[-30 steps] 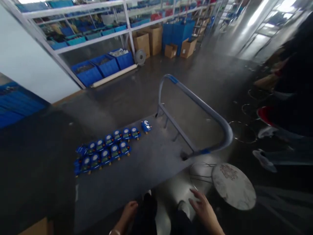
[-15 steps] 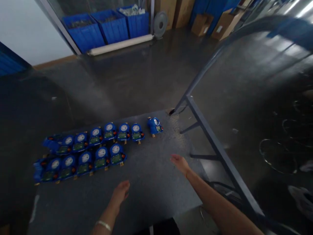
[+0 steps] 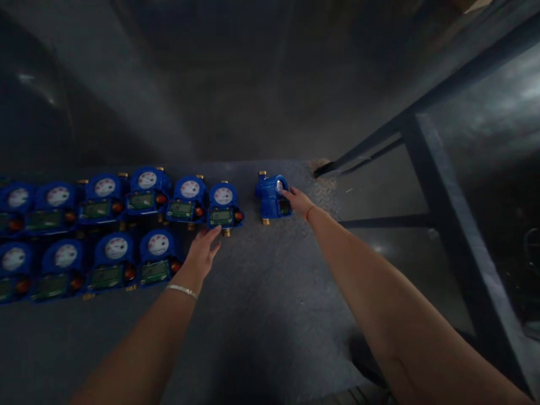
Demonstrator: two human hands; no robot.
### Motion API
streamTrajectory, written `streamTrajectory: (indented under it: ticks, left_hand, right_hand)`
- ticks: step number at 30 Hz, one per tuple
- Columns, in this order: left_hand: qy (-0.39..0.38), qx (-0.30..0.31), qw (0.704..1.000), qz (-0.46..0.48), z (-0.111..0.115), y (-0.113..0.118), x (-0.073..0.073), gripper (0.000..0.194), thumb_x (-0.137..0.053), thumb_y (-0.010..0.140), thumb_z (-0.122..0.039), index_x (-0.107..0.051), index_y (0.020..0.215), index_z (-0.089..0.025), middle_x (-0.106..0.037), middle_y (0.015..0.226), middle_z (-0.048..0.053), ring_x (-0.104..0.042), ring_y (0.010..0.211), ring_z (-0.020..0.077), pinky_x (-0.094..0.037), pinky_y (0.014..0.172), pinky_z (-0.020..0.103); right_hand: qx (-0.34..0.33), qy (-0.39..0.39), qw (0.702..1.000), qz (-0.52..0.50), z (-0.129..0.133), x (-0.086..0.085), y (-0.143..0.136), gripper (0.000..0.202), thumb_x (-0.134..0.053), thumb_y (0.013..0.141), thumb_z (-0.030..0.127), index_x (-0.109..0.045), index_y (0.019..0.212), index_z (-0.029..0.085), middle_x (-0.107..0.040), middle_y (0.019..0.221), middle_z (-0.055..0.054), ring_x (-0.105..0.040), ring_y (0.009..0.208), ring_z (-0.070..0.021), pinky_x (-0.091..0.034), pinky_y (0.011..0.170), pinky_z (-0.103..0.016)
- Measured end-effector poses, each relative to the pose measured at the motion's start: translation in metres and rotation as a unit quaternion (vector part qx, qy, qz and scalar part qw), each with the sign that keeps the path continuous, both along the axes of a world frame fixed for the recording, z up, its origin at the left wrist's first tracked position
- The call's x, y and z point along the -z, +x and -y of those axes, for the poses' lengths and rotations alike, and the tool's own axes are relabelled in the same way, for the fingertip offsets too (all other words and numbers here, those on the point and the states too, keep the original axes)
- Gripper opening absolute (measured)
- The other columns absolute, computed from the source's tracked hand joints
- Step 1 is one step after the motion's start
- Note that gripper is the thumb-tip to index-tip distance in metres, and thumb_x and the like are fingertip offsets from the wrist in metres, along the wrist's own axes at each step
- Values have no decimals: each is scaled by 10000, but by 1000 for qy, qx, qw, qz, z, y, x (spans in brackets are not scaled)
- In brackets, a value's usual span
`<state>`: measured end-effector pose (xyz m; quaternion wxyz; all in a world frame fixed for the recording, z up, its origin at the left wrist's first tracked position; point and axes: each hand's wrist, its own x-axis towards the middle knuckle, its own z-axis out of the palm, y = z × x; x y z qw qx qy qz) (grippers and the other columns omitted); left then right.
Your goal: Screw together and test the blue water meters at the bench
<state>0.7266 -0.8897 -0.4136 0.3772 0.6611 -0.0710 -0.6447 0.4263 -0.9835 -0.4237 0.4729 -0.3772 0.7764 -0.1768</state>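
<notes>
Both hands reach farther toward 12 o'clock than half a second ago: the right hand [image 3: 300, 202] is now at the lone blue meter [image 3: 270, 198], and the left hand [image 3: 203, 251] is up beside the end meter of the back row [image 3: 223, 196]. The view is closer too, and the blue bins beyond are out of sight.

The lone meter lies on the trolley platform [image 3: 274, 320], at 3 o'clock from that end meter and apart from it. It is rolled over, its dial turned toward 3 o'clock and its brass ends pointing to 12 and 6. The right hand's fingers, slightly bent, meet its 3 o'clock side at the dial; whether they grip it I cannot tell.

The left hand is loosely spread, thumb and fingers parted, with nothing in its hold. Its fingertips are at the 7 o'clock edge of the end meter; contact is unclear. At 9 o'clock from this hand is the end meter of the front row [image 3: 158, 245].

Both rows run off toward 9 o'clock, dials up, green displays on the 6 o'clock side. The trolley's metal handle frame [image 3: 453, 225] stands toward 3 o'clock.
</notes>
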Motion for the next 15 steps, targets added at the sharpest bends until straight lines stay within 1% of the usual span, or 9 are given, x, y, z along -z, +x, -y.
streamTrajectory:
  ticks: [4, 6, 9, 12, 15]
  left_hand:
    - [-5, -22, 1000, -17, 5, -5, 8, 229, -811, 715, -201, -653, 878, -226, -667, 1160, 19, -506, 1313, 241, -304, 1152, 522]
    - [-1, -33, 999, -24, 7, -6, 12, 225, -813, 702, -184, -638, 839, -220, -678, 1118, 4, -521, 1290, 226, -295, 1148, 503]
    - [0, -47, 998, -35, 11, -11, 18, 256, -823, 682, -171, -630, 840, -226, -690, 1073, -16, -552, 1237, 196, -314, 1122, 440]
    - [2, -58, 997, -53, 15, -17, 25, 257, -812, 709, -218, -640, 898, -240, -693, 1058, -18, -583, 1170, 184, -361, 1069, 403]
    - [3, -70, 996, -63, 19, -23, 31, 243, -794, 723, -236, -642, 912, -237, -693, 1065, -16, -596, 1134, 171, -392, 1022, 360]
  right_hand:
    - [-2, 24, 999, 31, 16, 4, 5, 452, -728, 887, 430, -661, 1194, 105, -742, 1097, -105, -676, 1040, -210, -509, 960, -355]
    - [1, 39, 998, 46, 20, 3, 10, 463, -758, 859, 415, -670, 1170, 84, -754, 1021, -100, -683, 981, -194, -520, 917, -316]
    - [5, 62, 995, 81, 24, 3, 21, 410, -737, 882, 394, -678, 1121, 67, -751, 904, -81, -683, 848, -164, -549, 806, -285]
    - [7, 87, 989, 120, 26, 8, 36, 341, -698, 917, 399, -693, 1014, 72, -721, 763, -55, -655, 708, -142, -548, 703, -268]
    - [10, 99, 984, 147, 29, 14, 48, 353, -713, 903, 444, -692, 921, 92, -681, 662, -29, -619, 635, -130, -539, 675, -268]
